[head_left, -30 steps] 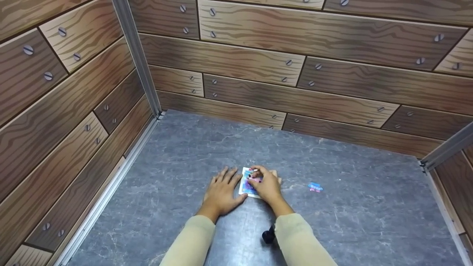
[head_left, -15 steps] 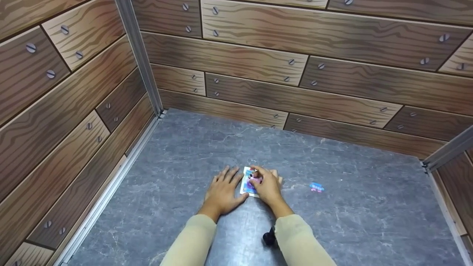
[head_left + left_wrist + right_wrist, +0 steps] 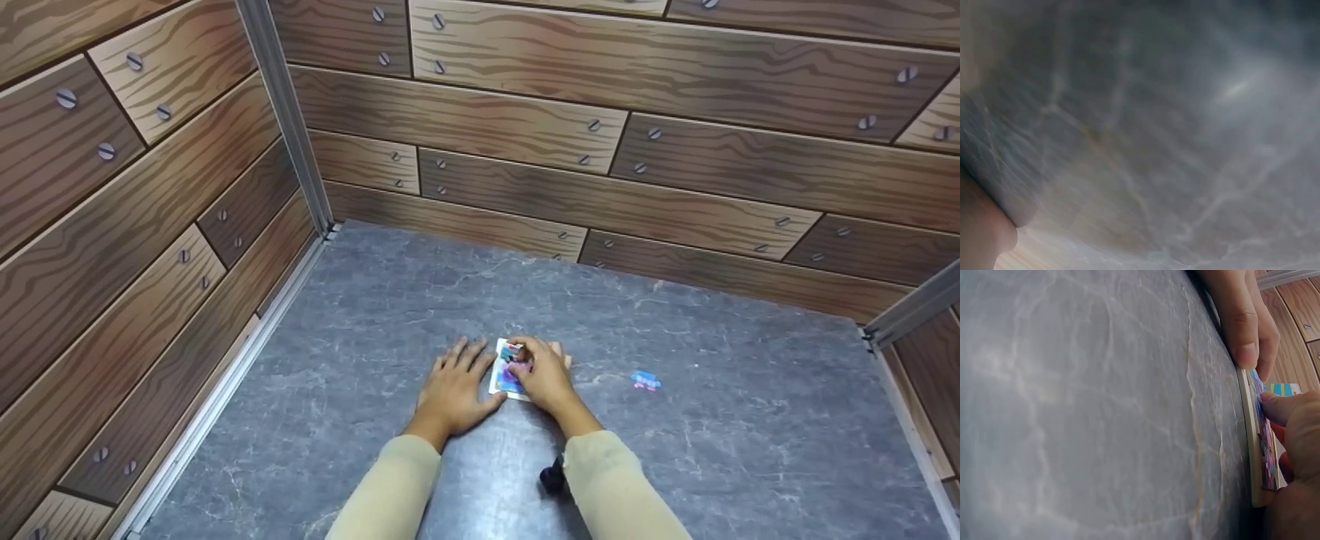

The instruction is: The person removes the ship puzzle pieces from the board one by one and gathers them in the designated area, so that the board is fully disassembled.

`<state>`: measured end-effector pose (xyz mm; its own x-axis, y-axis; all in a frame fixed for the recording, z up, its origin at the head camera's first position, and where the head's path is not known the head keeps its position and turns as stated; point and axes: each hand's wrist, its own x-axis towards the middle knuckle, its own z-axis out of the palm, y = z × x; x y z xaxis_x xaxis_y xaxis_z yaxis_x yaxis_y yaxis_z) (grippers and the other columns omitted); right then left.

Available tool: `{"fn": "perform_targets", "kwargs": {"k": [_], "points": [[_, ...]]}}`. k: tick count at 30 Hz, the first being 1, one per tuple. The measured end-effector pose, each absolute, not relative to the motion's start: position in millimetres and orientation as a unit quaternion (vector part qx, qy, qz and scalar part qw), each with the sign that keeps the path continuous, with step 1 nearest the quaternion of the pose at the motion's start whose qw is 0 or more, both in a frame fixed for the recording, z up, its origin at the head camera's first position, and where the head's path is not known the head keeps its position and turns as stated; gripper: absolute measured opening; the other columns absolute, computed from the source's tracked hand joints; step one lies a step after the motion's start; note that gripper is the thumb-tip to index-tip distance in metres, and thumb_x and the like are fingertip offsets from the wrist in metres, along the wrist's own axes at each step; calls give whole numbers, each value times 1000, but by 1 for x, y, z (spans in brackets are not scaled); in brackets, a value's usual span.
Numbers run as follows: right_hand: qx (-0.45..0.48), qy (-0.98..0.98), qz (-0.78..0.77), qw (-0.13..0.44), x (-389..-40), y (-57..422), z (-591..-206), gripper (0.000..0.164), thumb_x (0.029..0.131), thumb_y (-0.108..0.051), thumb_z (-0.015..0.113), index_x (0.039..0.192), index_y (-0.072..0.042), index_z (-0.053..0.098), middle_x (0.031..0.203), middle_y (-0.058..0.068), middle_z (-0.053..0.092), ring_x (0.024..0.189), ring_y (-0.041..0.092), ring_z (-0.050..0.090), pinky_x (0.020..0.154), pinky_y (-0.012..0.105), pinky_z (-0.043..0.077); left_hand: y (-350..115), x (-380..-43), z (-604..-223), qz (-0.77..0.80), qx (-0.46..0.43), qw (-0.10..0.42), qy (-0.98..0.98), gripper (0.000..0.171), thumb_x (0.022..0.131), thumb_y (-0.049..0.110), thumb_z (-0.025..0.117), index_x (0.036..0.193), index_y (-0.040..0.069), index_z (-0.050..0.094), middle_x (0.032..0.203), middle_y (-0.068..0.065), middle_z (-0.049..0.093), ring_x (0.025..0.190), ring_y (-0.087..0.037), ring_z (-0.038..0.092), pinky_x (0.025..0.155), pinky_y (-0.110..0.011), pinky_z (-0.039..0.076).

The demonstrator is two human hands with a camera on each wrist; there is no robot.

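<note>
A small, pale-edged jigsaw puzzle board [image 3: 499,387] with a blue and purple picture lies flat on the grey tabletop. My left hand [image 3: 453,384] rests beside it with fingers spread, its thumb at the lower left corner. Over the board's right part, my right hand [image 3: 547,379] has thumb and index curled, pinching what looks like a puzzle piece against the picture. That piece is mostly hidden by the fingers. In the right wrist view, the right thumb [image 3: 1279,408] presses on the board's face, and the left thumb touches its end. Farther right lies a loose blue and pink piece [image 3: 646,380].
Marbled grey tabletop [image 3: 390,292] surrounds the hands. Wood-patterned walls [image 3: 480,97] stand behind and at both sides, joined by metal corner posts [image 3: 289,112]. A small black object [image 3: 553,478] sits by the right cuff. The left wrist view shows mostly blurred tabletop.
The right hand's fingers have shifted slightly over the board, and the colours showing between thumb and index differ. The left hand stays in place. Everything drifts slightly as the head view moves.
</note>
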<state>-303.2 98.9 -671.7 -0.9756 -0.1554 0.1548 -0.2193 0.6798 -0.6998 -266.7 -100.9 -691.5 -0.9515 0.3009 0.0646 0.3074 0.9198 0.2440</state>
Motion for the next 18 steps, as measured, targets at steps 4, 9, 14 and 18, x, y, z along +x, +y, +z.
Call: {"fn": "perform_targets", "kwargs": {"k": [4,9,14,18], "points": [[106,-914,391,36,-304,101,-672,52,89,-10,86,137,-25,71,99,-4,72,103,20,56,95,48,33,-100,-266,-691,-130,-154,10,-979,82,100,80,42,167,33,41,180,5,31,170,-30,23,131,-63,32],[95,-910,402,29,-304,100,-672,49,90,-11,86,135,-22,72,97,-4,74,100,20,57,95,48,32,-99,-263,-687,-138,-154,5,-978,80,101,78,45,166,32,42,179,4,33,169,-31,25,131,-63,33],[78,-903,422,25,-307,100,-670,39,92,-11,85,128,-21,75,95,-4,75,97,18,57,96,46,31,-99,-263,-686,-140,-155,10,-978,80,101,78,46,166,31,43,178,3,35,168,-32,28,130,-63,34],[69,-900,429,25,-308,99,-670,36,93,-9,83,125,-21,77,94,-3,75,96,18,57,97,45,31,-100,-266,-689,-134,-152,8,-979,81,101,80,42,167,33,41,179,5,32,169,-30,26,131,-62,33]]}}
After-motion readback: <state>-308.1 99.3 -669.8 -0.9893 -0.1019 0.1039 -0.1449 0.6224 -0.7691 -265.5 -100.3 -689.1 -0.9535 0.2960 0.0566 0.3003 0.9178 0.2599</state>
